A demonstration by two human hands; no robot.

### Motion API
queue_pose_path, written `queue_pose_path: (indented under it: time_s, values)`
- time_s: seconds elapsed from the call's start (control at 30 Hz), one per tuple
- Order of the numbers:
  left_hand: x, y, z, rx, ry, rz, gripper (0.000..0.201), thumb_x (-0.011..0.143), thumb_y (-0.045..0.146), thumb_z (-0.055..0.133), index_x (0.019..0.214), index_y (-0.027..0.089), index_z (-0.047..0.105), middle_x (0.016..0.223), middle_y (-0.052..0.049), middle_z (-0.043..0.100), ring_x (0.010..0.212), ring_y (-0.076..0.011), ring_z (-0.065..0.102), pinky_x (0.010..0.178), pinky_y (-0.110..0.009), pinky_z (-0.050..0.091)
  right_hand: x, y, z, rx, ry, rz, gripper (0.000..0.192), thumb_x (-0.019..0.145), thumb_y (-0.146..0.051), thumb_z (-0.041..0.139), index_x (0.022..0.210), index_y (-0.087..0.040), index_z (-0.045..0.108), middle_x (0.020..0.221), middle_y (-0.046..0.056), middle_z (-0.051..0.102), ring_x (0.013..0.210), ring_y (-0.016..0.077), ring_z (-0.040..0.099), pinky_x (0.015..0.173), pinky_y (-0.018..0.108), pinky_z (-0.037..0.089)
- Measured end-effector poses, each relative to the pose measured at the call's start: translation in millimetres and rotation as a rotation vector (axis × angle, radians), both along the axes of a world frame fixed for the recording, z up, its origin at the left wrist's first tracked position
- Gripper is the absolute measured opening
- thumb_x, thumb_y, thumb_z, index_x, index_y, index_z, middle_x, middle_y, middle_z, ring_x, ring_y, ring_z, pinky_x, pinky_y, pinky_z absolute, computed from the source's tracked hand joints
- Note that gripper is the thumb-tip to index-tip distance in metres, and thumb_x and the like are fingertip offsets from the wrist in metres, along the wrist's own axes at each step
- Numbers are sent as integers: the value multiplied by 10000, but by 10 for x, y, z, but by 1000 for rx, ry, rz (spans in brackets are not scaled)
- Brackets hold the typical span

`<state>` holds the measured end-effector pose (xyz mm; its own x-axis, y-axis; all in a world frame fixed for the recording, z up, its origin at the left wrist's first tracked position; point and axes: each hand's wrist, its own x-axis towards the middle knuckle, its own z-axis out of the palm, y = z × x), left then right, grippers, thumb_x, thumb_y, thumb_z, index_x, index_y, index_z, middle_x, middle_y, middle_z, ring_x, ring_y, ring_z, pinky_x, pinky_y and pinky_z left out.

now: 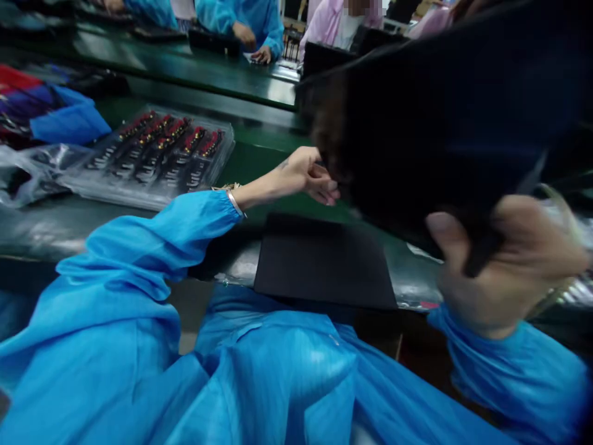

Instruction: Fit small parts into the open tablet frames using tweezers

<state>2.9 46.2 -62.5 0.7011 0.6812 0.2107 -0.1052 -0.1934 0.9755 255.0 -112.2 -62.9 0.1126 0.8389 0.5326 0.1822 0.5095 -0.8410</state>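
Note:
A large black panel-like object (440, 136), blurred by motion, is raised and tilted over the right of the bench; I cannot tell its exact kind. My right hand (509, 259) grips its lower edge, thumb on the near side and fingers wrapped round. At its lower left edge is my left hand (312, 176), fingers curled together; whatever they pinch is hidden or too small to name. Below both hands, a flat black piece (324, 266) lies at the front edge of the green bench (259, 157).
Left of my hands sits a clear plastic tray (160, 157) of small red and black parts. Plastic film (37, 173) and a blue bin (69, 117) are farther left. Co-workers' hands (252, 43) are busy at the far bench (185, 65).

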Motion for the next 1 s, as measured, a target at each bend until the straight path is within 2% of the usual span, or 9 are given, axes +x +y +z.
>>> queue_pose_path:
  time_s: [0.17, 0.27, 0.33, 0.43, 0.6, 0.73, 0.83, 0.93, 1.0]
  values:
    - [-19, 98, -255, 187, 126, 110, 208, 865, 225, 814, 1010, 183, 669, 1056, -62, 813, 965, -178, 742, 896, -304, 589, -256, -192, -250, 295, -504, 50, 417, 1029, -370, 666, 1431, -257, 674, 1442, 101, 688, 1378, 312, 637, 1167, 532, 562]
    - [-261, 102, -428, 250, 288, 164, 400, 914, 350, 742, 1273, 206, 639, 1059, -15, 802, 960, -183, 712, 919, -312, 564, -302, -301, -374, 563, -888, 97, 431, 1033, -153, 596, 1459, -184, 648, 1424, 133, 691, 1347, 282, 660, 1184, 458, 552]
    - [-505, 79, -471, 330, 440, 257, 330, 929, 371, 702, 1210, 199, 692, 977, -1, 772, 933, -181, 664, 939, -287, 510, -269, -360, -419, 672, -1065, 72, 432, 1017, -65, 543, 1437, -79, 642, 1398, 195, 690, 1354, 295, 652, 1176, 446, 556]
    - [-831, -57, -451, 422, 645, 298, 264, 972, 415, 645, 1003, 178, 756, 912, -44, 723, 910, -212, 627, 953, -312, 459, -237, -451, -464, 656, -1155, 32, 363, 1003, -25, 526, 1333, 6, 677, 1355, 249, 700, 1322, 332, 672, 1122, 468, 595]
    - [-1010, -478, -519, 564, 947, 275, 519, 1051, 532, 405, 1320, 181, 676, 1320, -144, 652, 1229, -316, 600, 1130, -481, 436, -335, -568, -609, 549, -1158, 84, 309, 1010, -39, 549, 1264, -42, 725, 1309, 204, 740, 1250, 322, 719, 1041, 455, 645]
    - [-992, -726, -591, 378, 896, 361, 557, 1010, 575, 443, 1419, 217, 564, 1593, -145, 487, 1482, -357, 443, 1244, -572, 354, -363, -558, -776, 521, -1091, 112, 292, 1023, -142, 631, 1289, -68, 724, 1318, 190, 739, 1299, 313, 691, 1096, 484, 610]
    - [-915, -927, -459, 35, 693, 299, 692, 928, 552, 608, 1513, 229, 429, 1609, -173, 484, 1479, -355, 488, 1213, -548, 429, -340, -516, -851, 530, -1050, 128, 336, 1000, -104, 650, 1329, -66, 706, 1388, 195, 700, 1364, 320, 641, 1167, 511, 551]
    - [-806, -1153, -241, -308, 434, 318, 953, 871, 441, 700, 1643, 295, 162, 1510, -168, 594, 1291, -312, 672, 986, -415, 603, -341, -444, -844, 571, -1016, 131, 356, 996, -99, 654, 1349, -84, 696, 1439, 190, 664, 1400, 305, 610, 1210, 485, 514]
    - [-790, -1237, -120, -370, 337, 433, 1020, 849, 408, 712, 1665, 332, 105, 1426, -144, 659, 1129, -287, 746, 813, -336, 626, -350, -365, -790, 606, -975, 141, 402, 975, -172, 725, 1366, -90, 685, 1443, 191, 658, 1414, 307, 597, 1218, 480, 507]
